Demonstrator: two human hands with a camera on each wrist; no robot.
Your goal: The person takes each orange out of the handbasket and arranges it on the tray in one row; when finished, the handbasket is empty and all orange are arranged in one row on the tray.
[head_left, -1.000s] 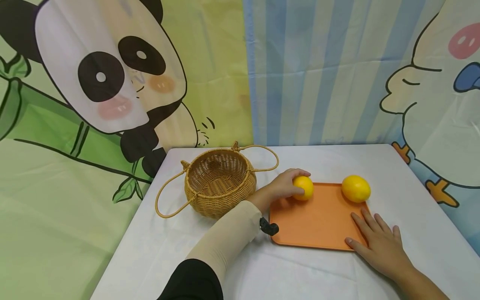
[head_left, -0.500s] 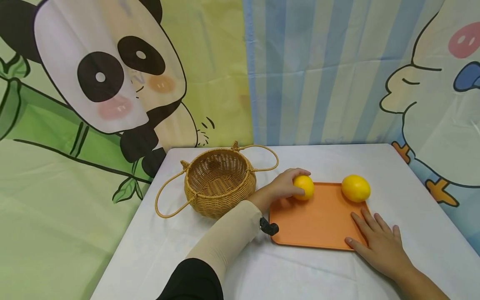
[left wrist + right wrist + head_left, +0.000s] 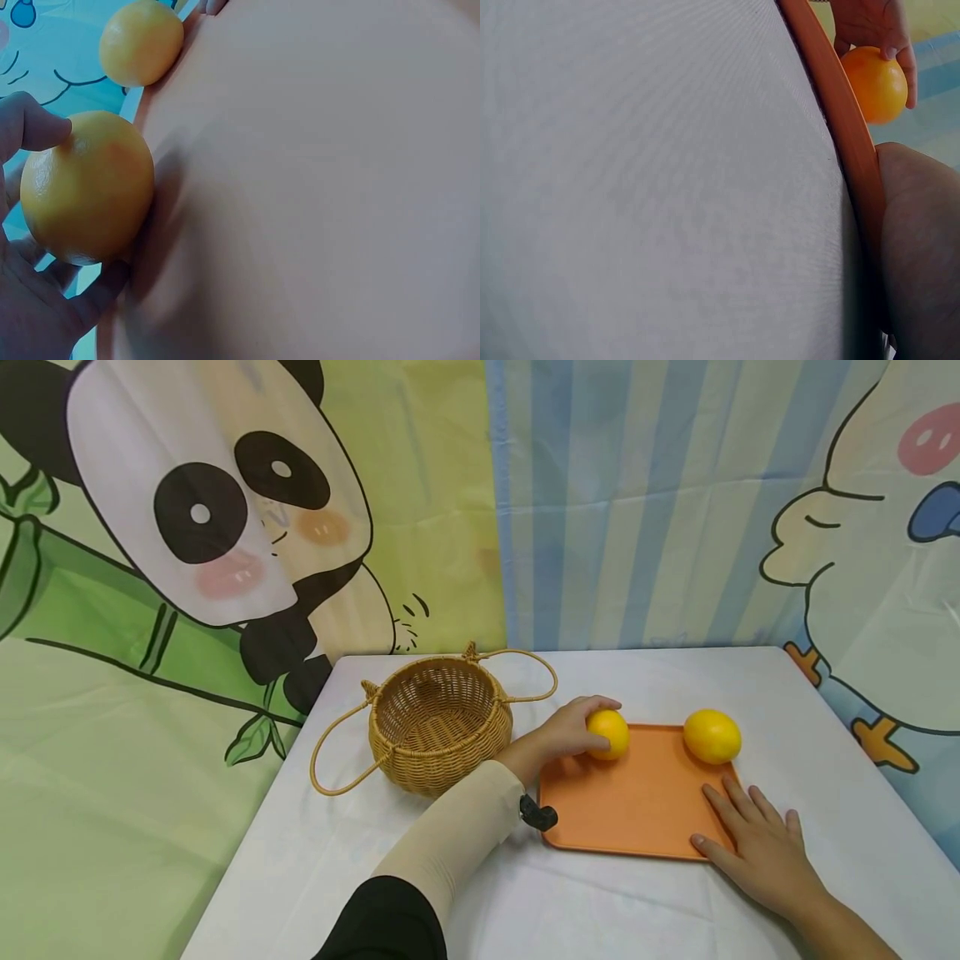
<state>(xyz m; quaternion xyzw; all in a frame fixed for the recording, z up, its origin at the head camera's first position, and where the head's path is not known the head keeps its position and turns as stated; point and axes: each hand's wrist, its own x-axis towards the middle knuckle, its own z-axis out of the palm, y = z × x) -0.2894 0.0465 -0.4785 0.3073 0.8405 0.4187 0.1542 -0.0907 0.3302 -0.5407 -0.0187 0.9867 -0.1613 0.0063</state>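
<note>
My left hand [image 3: 566, 728] holds a yellow-orange orange [image 3: 611, 735] over the far left corner of the orange-coloured tray [image 3: 645, 806]. In the left wrist view, thumb and fingers curl round this orange [image 3: 88, 195], with its shadow on the tray beside it. A second orange [image 3: 712, 737] lies at the tray's far right corner. My right hand [image 3: 765, 860] rests with spread, straight fingers on the tray's near right edge. In the right wrist view, part of that hand [image 3: 922, 247] lies against the tray rim [image 3: 847, 135]; its fingertips are hidden there.
Left of the tray stands a round wicker basket [image 3: 442, 768] with two looped handles folded outward. My left forearm passes close in front of it. A white cloth [image 3: 600, 910] covers the table. Printed curtains [image 3: 427, 485] hang behind the table.
</note>
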